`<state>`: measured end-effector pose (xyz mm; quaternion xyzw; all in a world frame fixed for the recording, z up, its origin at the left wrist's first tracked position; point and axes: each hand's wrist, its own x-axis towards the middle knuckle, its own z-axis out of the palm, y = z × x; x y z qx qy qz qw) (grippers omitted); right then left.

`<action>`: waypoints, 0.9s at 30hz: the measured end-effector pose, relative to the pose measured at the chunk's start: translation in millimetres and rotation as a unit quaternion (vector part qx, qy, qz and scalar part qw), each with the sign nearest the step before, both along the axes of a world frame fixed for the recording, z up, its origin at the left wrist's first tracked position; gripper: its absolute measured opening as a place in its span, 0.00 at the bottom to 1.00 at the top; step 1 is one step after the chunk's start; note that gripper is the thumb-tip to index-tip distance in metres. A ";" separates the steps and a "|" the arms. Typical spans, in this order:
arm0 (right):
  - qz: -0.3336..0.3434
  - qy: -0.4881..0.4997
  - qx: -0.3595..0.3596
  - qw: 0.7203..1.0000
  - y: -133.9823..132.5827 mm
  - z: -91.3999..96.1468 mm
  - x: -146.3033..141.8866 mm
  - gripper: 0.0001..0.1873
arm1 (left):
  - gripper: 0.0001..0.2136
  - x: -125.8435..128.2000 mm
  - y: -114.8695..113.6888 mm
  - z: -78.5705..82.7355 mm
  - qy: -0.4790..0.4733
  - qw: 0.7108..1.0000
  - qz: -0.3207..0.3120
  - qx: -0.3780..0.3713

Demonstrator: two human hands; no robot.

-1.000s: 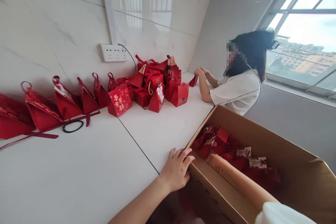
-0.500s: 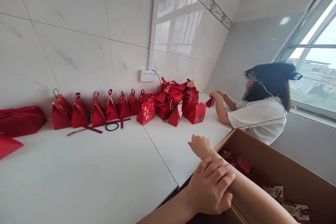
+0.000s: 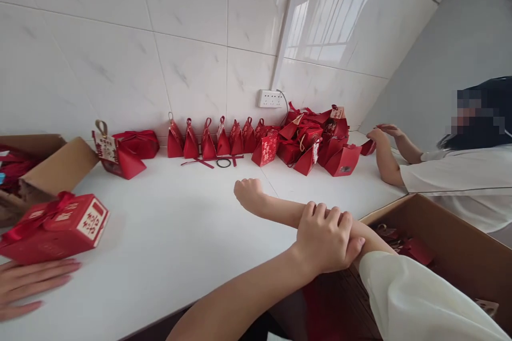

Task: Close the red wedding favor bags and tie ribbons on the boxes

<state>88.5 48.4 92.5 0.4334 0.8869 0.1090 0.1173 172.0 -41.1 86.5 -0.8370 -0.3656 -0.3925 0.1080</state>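
Note:
My left hand (image 3: pixel 326 237) is wrapped over my right forearm (image 3: pixel 286 211), its fingers closed around it. Above the white table, my right hand (image 3: pixel 248 195) is curled into a loose fist with no object showing in it. Beyond it, against the wall, stands a row of small red gift boxes (image 3: pixel 208 141) with loop handles. Red ribbon strips (image 3: pixel 204 162) and a black ring (image 3: pixel 223 163) lie in front of them. Farther right is a heap of red gift boxes (image 3: pixel 308 136).
An open cardboard box (image 3: pixel 460 240) with red items stands at right. At left are another cardboard box (image 3: pixel 60 162), a red gift box with a bow (image 3: pixel 64 234) and another person's hand (image 3: pixel 36 282). A co-worker (image 3: pixel 452 176) handles a red box at the far right.
The view has swung left, bringing the left carton, the bowed gift box and another person's hand into sight. My right arm reaches farther left over the table, my left hand still gripping it.

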 end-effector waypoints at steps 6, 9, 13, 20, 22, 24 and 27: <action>0.061 -0.042 -0.041 0.996 -15.1 13.3 -42.7 0.13 | 0.18 -12.5 -2.5 25.4 0.025 0.995 -0.023 -0.097; 0.090 -0.037 -0.043 0.994 -20.2 17.5 -54.4 0.17 | 0.17 -16.8 -4.7 30.6 0.019 0.992 -0.059 -0.109; 0.104 -0.032 -0.039 0.993 -25.5 20.7 -62.9 0.17 | 0.17 -23.4 -9.5 28.8 0.015 0.986 -0.138 -0.092; 0.086 -0.047 -0.035 0.995 -26.6 10.7 -61.6 0.08 | 0.20 -47.0 -9.7 27.9 0.052 0.986 -0.048 -0.153; 0.082 -0.060 -0.041 0.994 -30.4 2.1 -62.2 0.07 | 0.21 -42.0 -7.0 32.7 0.065 0.974 -0.002 -0.216; 0.084 -0.076 -0.054 0.992 -37.1 -8.0 -65.6 0.08 | 0.21 -32.9 -3.3 39.2 0.082 0.959 0.003 -0.270; 0.104 -0.090 -0.077 0.988 -50.5 -22.4 -74.0 0.08 | 0.19 -38.6 -6.1 50.1 0.117 0.945 -0.040 -0.302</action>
